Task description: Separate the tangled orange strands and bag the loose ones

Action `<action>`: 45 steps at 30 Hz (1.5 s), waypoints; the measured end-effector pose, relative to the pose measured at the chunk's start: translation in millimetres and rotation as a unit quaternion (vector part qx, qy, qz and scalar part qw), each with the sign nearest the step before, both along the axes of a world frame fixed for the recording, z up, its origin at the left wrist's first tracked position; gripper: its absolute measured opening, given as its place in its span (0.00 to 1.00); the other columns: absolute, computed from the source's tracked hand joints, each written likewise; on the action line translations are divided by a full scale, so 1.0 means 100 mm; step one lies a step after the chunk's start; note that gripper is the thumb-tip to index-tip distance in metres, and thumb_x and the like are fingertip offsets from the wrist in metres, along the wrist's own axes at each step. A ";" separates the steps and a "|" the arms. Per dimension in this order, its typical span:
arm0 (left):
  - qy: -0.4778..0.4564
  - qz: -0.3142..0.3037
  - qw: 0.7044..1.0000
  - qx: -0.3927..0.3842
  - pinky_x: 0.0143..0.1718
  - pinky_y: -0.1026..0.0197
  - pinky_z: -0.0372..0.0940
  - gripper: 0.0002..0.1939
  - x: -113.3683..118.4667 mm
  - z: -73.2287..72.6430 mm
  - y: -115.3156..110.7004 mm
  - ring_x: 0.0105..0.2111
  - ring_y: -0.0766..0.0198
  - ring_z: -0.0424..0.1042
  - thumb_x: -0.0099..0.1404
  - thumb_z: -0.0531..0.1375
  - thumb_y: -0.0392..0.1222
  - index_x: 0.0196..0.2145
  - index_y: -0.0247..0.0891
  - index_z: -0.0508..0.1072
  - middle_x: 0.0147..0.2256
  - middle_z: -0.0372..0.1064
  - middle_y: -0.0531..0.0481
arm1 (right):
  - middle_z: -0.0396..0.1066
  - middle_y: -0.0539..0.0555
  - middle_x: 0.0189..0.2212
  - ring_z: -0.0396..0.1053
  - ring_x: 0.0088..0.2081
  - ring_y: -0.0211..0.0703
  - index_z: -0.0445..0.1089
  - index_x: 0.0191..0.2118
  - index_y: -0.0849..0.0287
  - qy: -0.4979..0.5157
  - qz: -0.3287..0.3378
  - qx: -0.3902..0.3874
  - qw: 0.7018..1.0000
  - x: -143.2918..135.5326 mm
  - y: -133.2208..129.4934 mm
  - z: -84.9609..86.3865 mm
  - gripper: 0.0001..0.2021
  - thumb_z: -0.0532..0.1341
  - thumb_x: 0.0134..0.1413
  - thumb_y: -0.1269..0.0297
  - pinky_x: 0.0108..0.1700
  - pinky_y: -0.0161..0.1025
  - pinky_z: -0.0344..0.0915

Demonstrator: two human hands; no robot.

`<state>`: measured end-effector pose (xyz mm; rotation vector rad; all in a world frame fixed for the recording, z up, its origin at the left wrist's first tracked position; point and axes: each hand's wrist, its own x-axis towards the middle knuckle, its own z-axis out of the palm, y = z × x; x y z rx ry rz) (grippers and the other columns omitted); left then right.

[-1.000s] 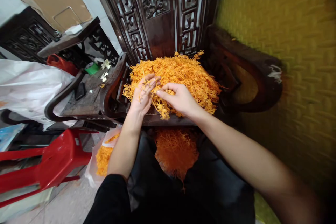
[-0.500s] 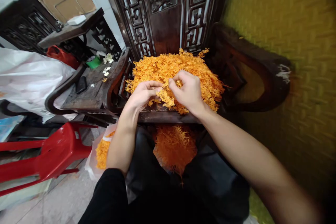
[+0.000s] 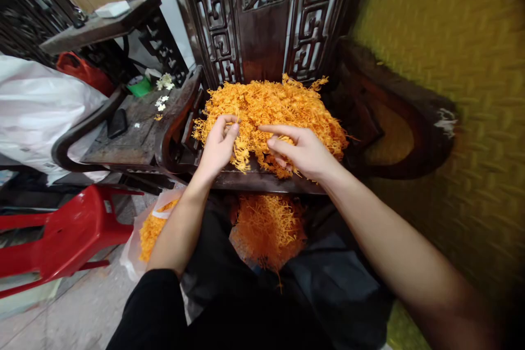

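A large heap of orange, frilly, branching pieces [image 3: 274, 101] lies on the dark wooden chair seat [image 3: 266, 181]. My left hand [image 3: 218, 145], at the heap's left front, pinches an orange branching strand [image 3: 241, 154] between thumb and fingertips. The strand hangs down toward the seat's front edge. To the right, my right hand [image 3: 305, 150] hovers over the front of the heap with its index finger stretched out and its thumb apart. Nothing shows between those fingers, though the lower ones are partly hidden. Between my knees sits a bundle of thin orange stems [image 3: 268, 224].
A plastic bag [image 3: 130, 249] with orange pieces stands on the floor at left, beside a red plastic stool [image 3: 77, 224]. Left of the heap, a wooden side table holds a phone-like black object [image 3: 117, 123] and a green tape roll [image 3: 139, 86]. A curved armrest [image 3: 430, 120] rises at right.
My hands have moved apart: the left went a little left with the orange strand, and the right released its pinch and spread its fingers. The view has shifted slightly.
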<state>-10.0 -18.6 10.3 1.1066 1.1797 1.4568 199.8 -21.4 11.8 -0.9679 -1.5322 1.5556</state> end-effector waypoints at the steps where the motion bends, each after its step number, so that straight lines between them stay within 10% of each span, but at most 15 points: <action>1: 0.026 -0.005 1.000 0.014 0.21 0.68 0.56 0.11 0.03 0.00 -0.02 0.19 0.72 0.60 0.62 0.71 0.45 0.39 0.41 0.76 0.25 0.64 0.55 | 0.65 0.45 0.19 0.57 0.17 0.34 0.75 0.54 0.57 -0.018 0.016 0.009 1.000 -0.04 -0.01 0.00 0.20 0.65 0.60 0.52 0.21 0.35 0.53; 8: 0.022 -0.021 0.999 0.020 0.25 0.67 0.57 0.18 0.12 0.05 -0.05 0.22 0.72 0.63 0.61 0.71 0.47 0.47 0.43 0.75 0.29 0.68 0.53 | 0.75 0.51 0.30 0.67 0.29 0.39 0.77 0.39 0.58 -0.067 -0.023 0.158 0.985 -0.25 0.02 -0.07 0.16 0.66 0.59 0.48 0.34 0.38 0.62; 15: -0.068 -0.116 0.991 -0.020 0.27 0.67 0.69 0.33 0.08 0.06 -0.08 0.32 0.67 0.74 0.51 0.76 0.38 0.52 0.45 0.68 0.37 0.73 0.53 | 0.62 0.45 0.16 0.60 0.18 0.37 0.66 0.33 0.54 -0.012 -0.098 0.089 0.991 -0.31 0.04 -0.10 0.15 0.65 0.60 0.48 0.25 0.37 0.58; 23: -0.088 -0.005 0.996 0.000 0.22 0.70 0.64 0.18 -0.25 0.13 -0.06 0.23 0.72 0.70 0.49 0.72 0.29 0.36 0.37 0.72 0.28 0.71 0.55 | 0.66 0.48 0.23 0.58 0.18 0.33 0.60 0.31 0.53 0.098 -0.265 0.014 0.959 0.12 0.34 -0.01 0.18 0.70 0.49 0.52 0.19 0.35 0.49; 31: -0.013 -0.017 0.998 0.052 0.34 0.67 0.67 0.10 -0.08 -0.01 -0.09 0.33 0.68 0.74 0.56 0.74 0.39 0.36 0.37 0.82 0.37 0.78 0.48 | 0.77 0.53 0.28 0.64 0.17 0.34 0.67 0.34 0.56 0.087 -0.044 -0.063 0.993 -0.09 0.07 -0.07 0.16 0.72 0.47 0.55 0.17 0.34 0.50; 36: -0.129 -0.069 0.988 0.055 0.47 0.62 0.69 0.10 0.16 0.01 -0.12 0.40 0.66 0.76 0.58 0.73 0.42 0.39 0.42 0.83 0.39 0.78 0.50 | 0.72 0.50 0.23 0.61 0.16 0.32 0.72 0.37 0.59 0.147 -0.036 -0.123 0.981 -0.30 0.07 -0.17 0.14 0.71 0.46 0.59 0.17 0.33 0.49; 45: -0.049 -0.031 0.995 0.076 0.48 0.63 0.67 0.09 0.31 -0.14 0.04 0.41 0.66 0.75 0.59 0.72 0.42 0.38 0.41 0.82 0.41 0.79 0.50 | 0.68 0.47 0.29 0.59 0.20 0.29 0.69 0.39 0.56 0.278 -0.064 -0.217 0.933 -0.41 0.14 -0.18 0.19 0.73 0.50 0.50 0.18 0.29 0.45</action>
